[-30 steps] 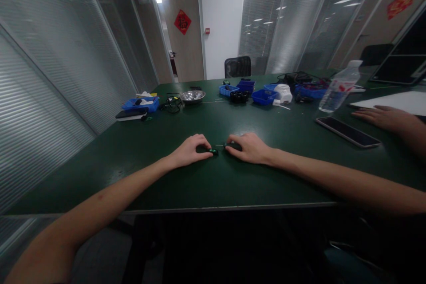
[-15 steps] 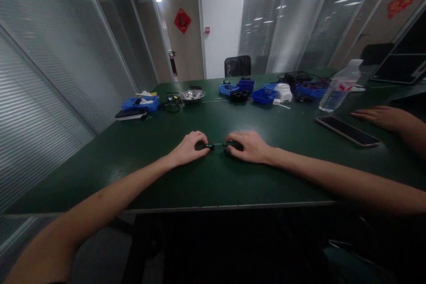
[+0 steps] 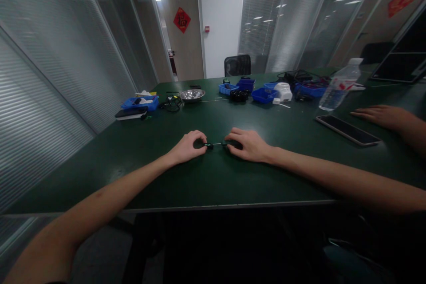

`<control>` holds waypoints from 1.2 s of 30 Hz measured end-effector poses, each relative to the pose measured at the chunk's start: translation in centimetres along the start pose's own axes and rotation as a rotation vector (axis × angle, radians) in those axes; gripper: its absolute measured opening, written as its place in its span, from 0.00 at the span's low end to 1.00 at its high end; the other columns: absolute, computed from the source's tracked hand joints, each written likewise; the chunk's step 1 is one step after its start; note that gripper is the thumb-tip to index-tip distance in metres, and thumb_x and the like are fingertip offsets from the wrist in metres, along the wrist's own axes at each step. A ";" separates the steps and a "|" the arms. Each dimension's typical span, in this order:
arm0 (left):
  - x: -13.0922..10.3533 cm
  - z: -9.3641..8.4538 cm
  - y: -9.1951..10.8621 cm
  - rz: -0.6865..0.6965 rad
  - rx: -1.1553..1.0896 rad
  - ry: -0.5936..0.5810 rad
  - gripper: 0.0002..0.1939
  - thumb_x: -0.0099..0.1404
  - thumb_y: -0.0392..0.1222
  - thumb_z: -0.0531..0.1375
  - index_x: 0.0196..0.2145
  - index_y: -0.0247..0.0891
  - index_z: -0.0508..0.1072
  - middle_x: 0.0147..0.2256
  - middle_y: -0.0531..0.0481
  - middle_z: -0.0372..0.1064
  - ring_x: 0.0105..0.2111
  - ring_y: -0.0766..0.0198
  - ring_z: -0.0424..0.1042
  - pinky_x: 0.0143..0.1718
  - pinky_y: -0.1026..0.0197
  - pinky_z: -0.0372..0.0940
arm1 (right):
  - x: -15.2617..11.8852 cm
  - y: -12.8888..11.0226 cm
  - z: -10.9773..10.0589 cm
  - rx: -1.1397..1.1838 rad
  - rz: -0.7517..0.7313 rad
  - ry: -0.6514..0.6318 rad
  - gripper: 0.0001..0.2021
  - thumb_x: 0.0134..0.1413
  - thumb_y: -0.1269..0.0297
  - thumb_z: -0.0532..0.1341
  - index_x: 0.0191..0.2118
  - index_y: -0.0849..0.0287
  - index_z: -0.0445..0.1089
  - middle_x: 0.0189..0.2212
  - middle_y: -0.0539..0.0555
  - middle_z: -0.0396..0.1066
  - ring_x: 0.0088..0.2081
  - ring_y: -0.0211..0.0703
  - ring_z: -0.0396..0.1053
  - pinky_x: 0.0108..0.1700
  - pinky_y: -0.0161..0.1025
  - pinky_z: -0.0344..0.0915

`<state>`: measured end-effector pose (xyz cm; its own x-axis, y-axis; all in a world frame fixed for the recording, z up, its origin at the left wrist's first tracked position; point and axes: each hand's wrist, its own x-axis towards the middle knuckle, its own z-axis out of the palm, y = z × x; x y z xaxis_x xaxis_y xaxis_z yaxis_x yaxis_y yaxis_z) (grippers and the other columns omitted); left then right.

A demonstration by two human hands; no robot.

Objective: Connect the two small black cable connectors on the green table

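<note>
Because both forearms cross the near edge of the green table (image 3: pixel 213 182), a knock there could jog both hands at once. Inward from the middle of that edge, the left hand (image 3: pixel 189 148) pinches a small black piece with green marks (image 3: pixel 209 146) between thumb and fingertips, the piece jutting toward the other hand. With so little of it gripped, it could twist or pop free under a sideways push. The right hand (image 3: pixel 249 145) is closed around a thin-shafted tool, apparently a screwdriver (image 3: pixel 224 144), whose shaft bridges the gap to the piece. Whether the tip is seated or merely close is too small to tell; if badly aligned, it could skid and jab the left fingertips.

Toward the right edge, a smartphone (image 3: pixel 347 130) lies flat near another person's hand (image 3: pixel 388 115), where a stray sweep of that arm could shove it. Just beyond stands a plastic bottle (image 3: pixel 339 85), tall enough to tip if bumped.

Near the left edge sits a dark book (image 3: pixel 131 114). Toward the far edge come a metal bowl (image 3: pixel 193 100) and a blue bin (image 3: pixel 261 99); a tiny part flicked that way could be hard to spot against the dark tabletop.
</note>
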<state>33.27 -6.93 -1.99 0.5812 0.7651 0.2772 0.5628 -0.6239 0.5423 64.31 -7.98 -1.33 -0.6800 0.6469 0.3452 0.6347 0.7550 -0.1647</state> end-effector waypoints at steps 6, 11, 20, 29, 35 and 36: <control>0.1 0.1 -0.2 0.005 -0.002 0.004 0.09 0.68 0.48 0.65 0.40 0.40 0.75 0.53 0.43 0.74 0.56 0.48 0.71 0.60 0.45 0.64 | 0.0 0.0 -0.1 -0.012 -0.005 -0.010 0.16 0.71 0.55 0.57 0.53 0.58 0.75 0.47 0.57 0.73 0.36 0.42 0.69 0.37 0.40 0.60; 0.1 0.2 0.0 0.009 0.020 0.008 0.10 0.67 0.47 0.65 0.39 0.39 0.73 0.53 0.43 0.74 0.55 0.48 0.72 0.61 0.45 0.64 | 0.0 0.2 0.1 -0.005 -0.031 0.010 0.16 0.71 0.55 0.58 0.54 0.57 0.76 0.46 0.57 0.73 0.36 0.42 0.69 0.37 0.40 0.61; 0.1 0.2 -0.1 0.015 0.023 0.002 0.10 0.68 0.48 0.64 0.40 0.39 0.73 0.54 0.43 0.74 0.56 0.48 0.72 0.61 0.45 0.63 | 0.0 0.0 0.0 0.004 -0.032 0.008 0.16 0.71 0.55 0.58 0.54 0.57 0.76 0.47 0.57 0.73 0.36 0.42 0.70 0.37 0.40 0.62; 0.0 0.1 0.0 0.025 0.014 0.006 0.09 0.68 0.47 0.64 0.40 0.39 0.74 0.53 0.42 0.74 0.55 0.48 0.72 0.61 0.44 0.64 | 0.0 0.3 0.1 0.009 -0.032 0.008 0.16 0.71 0.55 0.59 0.54 0.57 0.76 0.47 0.57 0.73 0.36 0.42 0.70 0.37 0.40 0.62; 0.0 0.0 0.2 0.030 0.014 0.000 0.10 0.69 0.48 0.64 0.41 0.39 0.74 0.53 0.43 0.75 0.55 0.48 0.73 0.61 0.44 0.64 | 0.0 0.0 0.0 0.017 -0.032 0.010 0.16 0.71 0.55 0.59 0.54 0.57 0.76 0.47 0.58 0.73 0.36 0.42 0.71 0.37 0.40 0.62; 0.0 0.0 0.2 0.030 0.013 0.001 0.10 0.69 0.48 0.64 0.40 0.39 0.74 0.53 0.43 0.75 0.55 0.48 0.73 0.61 0.45 0.64 | 0.0 0.0 0.0 0.014 -0.034 0.012 0.16 0.71 0.55 0.59 0.54 0.57 0.76 0.47 0.58 0.73 0.36 0.42 0.70 0.36 0.40 0.62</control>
<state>33.43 -7.07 -1.87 0.5976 0.7459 0.2941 0.5525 -0.6490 0.5230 64.32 -7.92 -1.30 -0.6968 0.6193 0.3619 0.6058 0.7783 -0.1655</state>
